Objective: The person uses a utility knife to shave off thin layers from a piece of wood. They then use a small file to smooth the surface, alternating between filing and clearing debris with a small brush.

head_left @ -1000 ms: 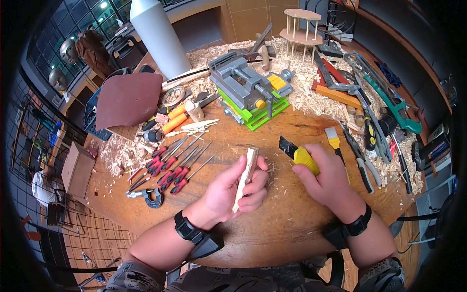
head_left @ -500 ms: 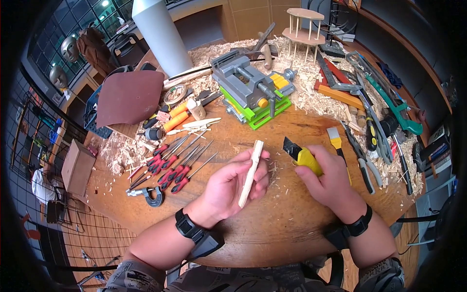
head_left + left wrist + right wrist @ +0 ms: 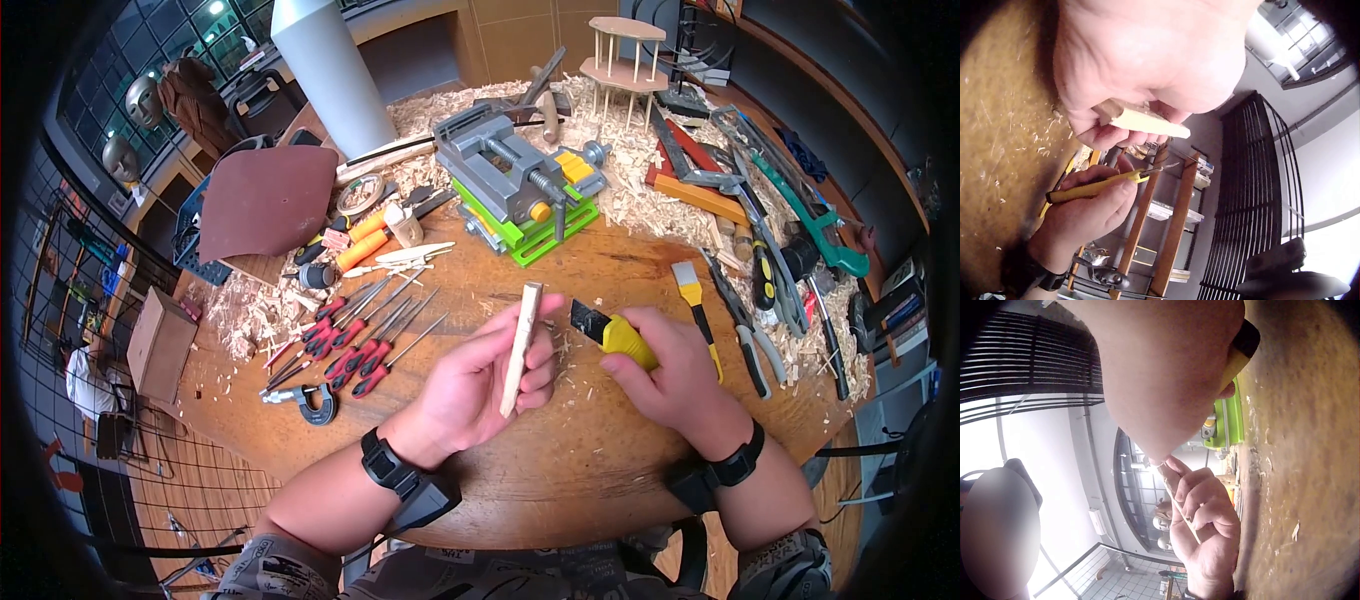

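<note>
A pale, roughly carved wooden stick (image 3: pixel 521 350) stands slanted in my left hand (image 3: pixel 460 390), thumb on one side and curled fingers on the other. One end of the stick (image 3: pixel 1147 122) pokes out past the fingers in the left wrist view. My right hand (image 3: pixel 672 372) grips a yellow utility knife (image 3: pixel 628 343), its dark blade pointing toward the stick with a small gap between them. From the left wrist, the knife's long yellow handle (image 3: pixel 1094 189) shows in the fist. The right wrist view has the blade hidden behind the hand.
A grey vise (image 3: pixel 495 160) on a green base stands beyond the hands. Red-handled files (image 3: pixel 350 355) and a micrometer (image 3: pixel 315 405) lie left. At right are a brush (image 3: pixel 688 285), pliers (image 3: pixel 745 340) and a green saw (image 3: pixel 800 205). Wood shavings (image 3: pixel 620 150) cover the back.
The stick has turned in my left hand, from its notched side to a flatter face, and its top rose slightly. My right hand has shifted a little left, bringing the blade nearer the stick.
</note>
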Demonstrator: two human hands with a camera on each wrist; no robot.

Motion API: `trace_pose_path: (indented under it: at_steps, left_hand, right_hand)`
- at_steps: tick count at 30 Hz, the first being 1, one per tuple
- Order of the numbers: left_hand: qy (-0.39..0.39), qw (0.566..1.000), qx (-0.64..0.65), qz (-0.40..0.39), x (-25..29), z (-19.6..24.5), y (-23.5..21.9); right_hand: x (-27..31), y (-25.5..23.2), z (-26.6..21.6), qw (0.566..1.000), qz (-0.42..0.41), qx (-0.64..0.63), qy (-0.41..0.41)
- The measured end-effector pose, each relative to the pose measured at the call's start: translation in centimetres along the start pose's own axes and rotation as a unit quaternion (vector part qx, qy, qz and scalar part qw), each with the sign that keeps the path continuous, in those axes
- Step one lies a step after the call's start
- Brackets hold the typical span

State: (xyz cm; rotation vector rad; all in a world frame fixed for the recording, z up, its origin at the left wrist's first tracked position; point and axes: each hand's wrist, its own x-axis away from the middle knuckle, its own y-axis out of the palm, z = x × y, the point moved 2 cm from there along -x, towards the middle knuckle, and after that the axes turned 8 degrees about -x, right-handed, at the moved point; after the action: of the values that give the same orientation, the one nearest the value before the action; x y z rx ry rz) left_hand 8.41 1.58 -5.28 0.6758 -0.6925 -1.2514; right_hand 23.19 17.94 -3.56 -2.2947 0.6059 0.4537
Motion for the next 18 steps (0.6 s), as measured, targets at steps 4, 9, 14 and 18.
trace_pose_path:
  at_steps: [4,9,14,18]
  left_hand:
    - [-0.001,0.999,0.029,-0.028,0.12,-0.02,-0.22]
    - [-0.042,0.996,0.072,-0.031,0.27,-0.1,-0.74]
    - [-0.031,0.998,0.049,-0.028,0.22,0.06,-0.57]
    - [0.001,1.0,0.022,0.013,-0.14,-0.31,-0.81]
  right_hand:
    - [0.01,0.1,0.11,1.0,0.0,-0.001,-0.01]
    - [-0.09,0.45,-0.16,1.0,-0.005,-0.012,0.018]
    - [0.04,0.6,0.19,0.999,0.025,-0.013,0.042]
    - [-0.04,0.42,0.2,0.999,0.029,-0.008,0.029]
